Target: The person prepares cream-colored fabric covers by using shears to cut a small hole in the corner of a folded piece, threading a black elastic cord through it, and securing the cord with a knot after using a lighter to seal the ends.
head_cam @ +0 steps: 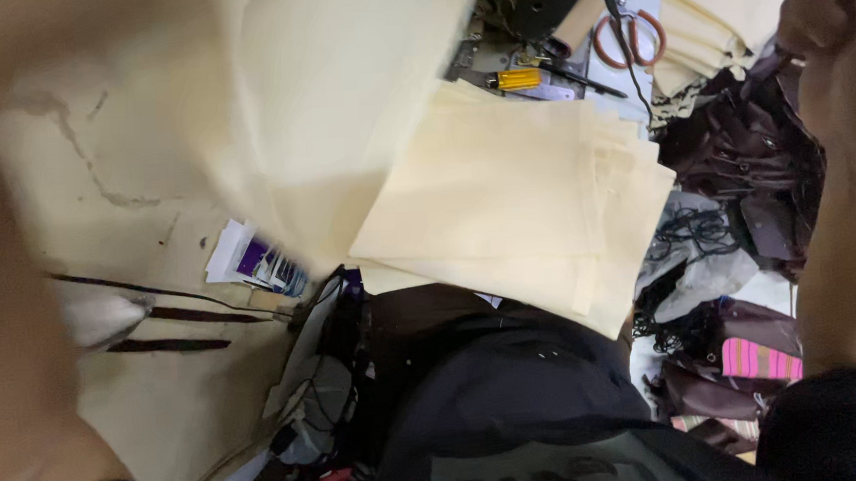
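Far left, 9 o'clock: blurred left forearm filling the edge; left hand smeared toward 11 o'clock, grip state impossible to tell.

Upper left to top centre, 11 to 12 o'clock: large cream sheet of fabric, motion-blurred, lifted above the worktop; which hand carries it not resolvable.

Below it, at 9 o'clock: scuffed beige worktop with dark cracks and stains. Small white-and-purple printed packet lying on it, near the lifted sheet's lower edge. Dark narrow strips at 8 o'clock.

Centre: flat stack of cream fabric pieces, edges fanned slightly, lying just right of the lifted sheet and partly under it.

Bottom centre, 6 o'clock: black garment, the stack's lower corner overlapping it.

Top centre-right, 1 o'clock: yellow-handled screwdriver just above the stack; orange-handled scissors near it, to the right. Second pile of cream fabric beside the scissors.

Right, 3 o'clock: heap of dark brown leather-like pieces; pink striped cloth at 4 o'clock.

Far right edge: right hand at 2 o'clock, close to the camera, fingers curled inward; nothing visibly gripped, contents not resolvable.
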